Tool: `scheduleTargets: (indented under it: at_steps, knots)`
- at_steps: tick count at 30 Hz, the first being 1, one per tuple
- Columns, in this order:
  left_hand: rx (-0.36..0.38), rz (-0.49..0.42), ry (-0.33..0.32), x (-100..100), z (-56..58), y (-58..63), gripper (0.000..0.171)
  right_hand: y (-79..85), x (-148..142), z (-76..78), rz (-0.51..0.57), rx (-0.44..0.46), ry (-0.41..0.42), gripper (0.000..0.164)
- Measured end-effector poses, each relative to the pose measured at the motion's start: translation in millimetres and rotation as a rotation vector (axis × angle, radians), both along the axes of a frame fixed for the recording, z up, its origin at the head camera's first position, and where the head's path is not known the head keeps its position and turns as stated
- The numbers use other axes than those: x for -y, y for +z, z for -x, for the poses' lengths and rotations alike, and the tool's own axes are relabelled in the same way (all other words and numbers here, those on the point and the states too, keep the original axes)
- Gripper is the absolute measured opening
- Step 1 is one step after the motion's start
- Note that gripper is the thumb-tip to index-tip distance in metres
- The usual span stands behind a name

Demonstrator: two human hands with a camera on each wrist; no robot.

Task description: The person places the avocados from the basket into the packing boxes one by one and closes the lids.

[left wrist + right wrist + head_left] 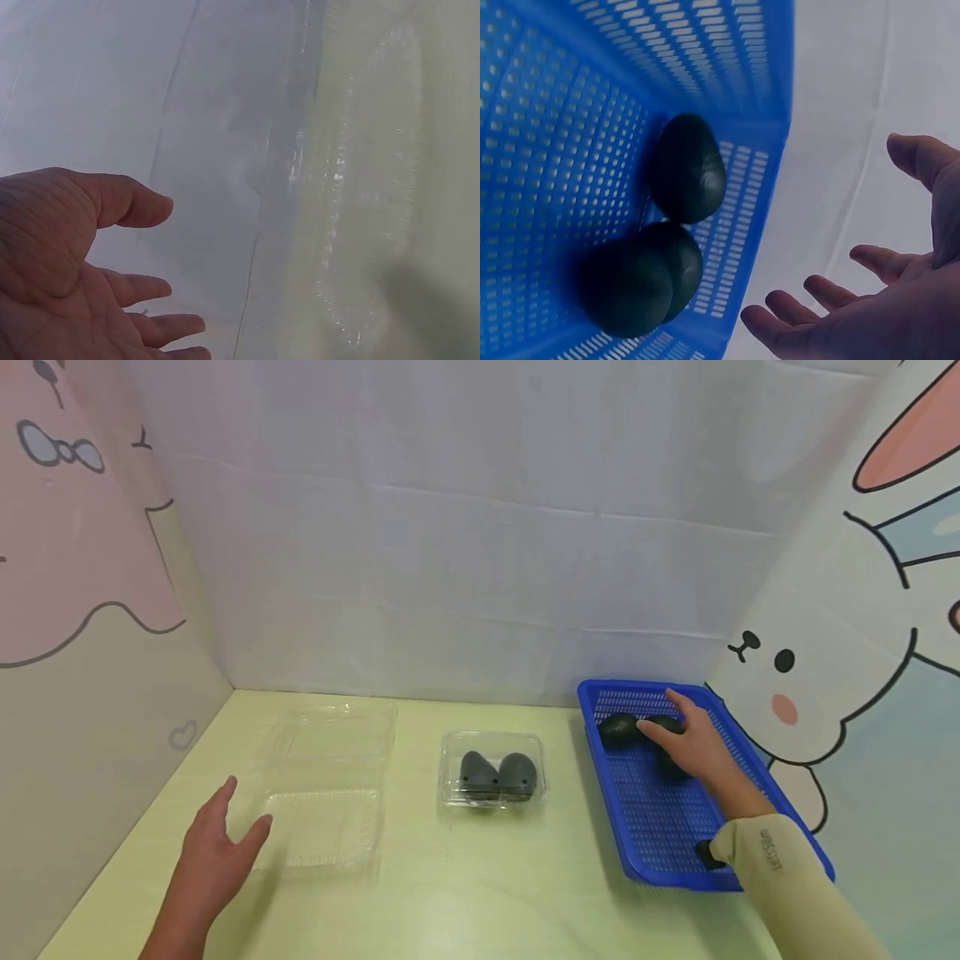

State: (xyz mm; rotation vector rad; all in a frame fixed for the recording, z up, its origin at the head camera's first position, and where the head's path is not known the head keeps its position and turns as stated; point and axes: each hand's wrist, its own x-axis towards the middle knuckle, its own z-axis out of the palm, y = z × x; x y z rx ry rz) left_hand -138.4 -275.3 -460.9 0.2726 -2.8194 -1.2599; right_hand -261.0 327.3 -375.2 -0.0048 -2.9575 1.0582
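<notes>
My right hand (693, 747) hovers over the blue plastic basket (626, 852), fingers spread and holding nothing. Below it in the basket lie dark green avocados: one (618, 731) by the far left corner, another (663, 723) beside it and a third (672, 767) partly covered by the hand. The right wrist view shows the same avocados (688, 169) grouped at one end. On the left, my left hand (217, 852), thumb apart from the fingers, is held empty above the table beside an open clear plastic clamshell (322, 793).
A clear plastic box (450, 789) with two dark avocados (517, 775) in it stands mid-table. White sheeting (480, 568) rises behind the table (480, 893). Cartoon-printed panels (847, 693) flank both sides. A small black object (707, 855) shows beside the right sleeve.
</notes>
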Motion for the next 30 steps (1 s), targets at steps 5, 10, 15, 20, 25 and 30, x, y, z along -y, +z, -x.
scheduleTargets:
  at_steps: [5,10,15,20,25,30]
  knots:
    - [0.051,0.008,0.006,5.5,2.1,-5.4,0.087,0.4,-12.1,14.2,-0.050,0.010,-0.005,0.095]
    - [0.140,-0.006,0.004,14.9,5.5,-8.5,0.090,-1.6,-22.8,24.7,-0.076,0.027,-0.010,0.097]
    - [0.221,-0.025,-0.021,25.5,11.7,-12.7,0.091,-4.7,-28.0,29.5,-0.080,0.067,-0.022,0.097]
    - [0.236,-0.004,-0.085,35.7,23.0,-15.3,0.091,-9.4,-32.5,33.6,-0.091,0.082,-0.018,0.098]
    - [0.257,-0.013,-0.148,44.8,31.3,-11.7,0.091,-12.8,-34.1,39.4,-0.101,0.091,-0.013,0.097]
    - [0.312,-0.060,-0.171,49.4,35.8,-9.1,0.089,-15.3,-34.9,44.4,-0.133,0.107,-0.003,0.096]
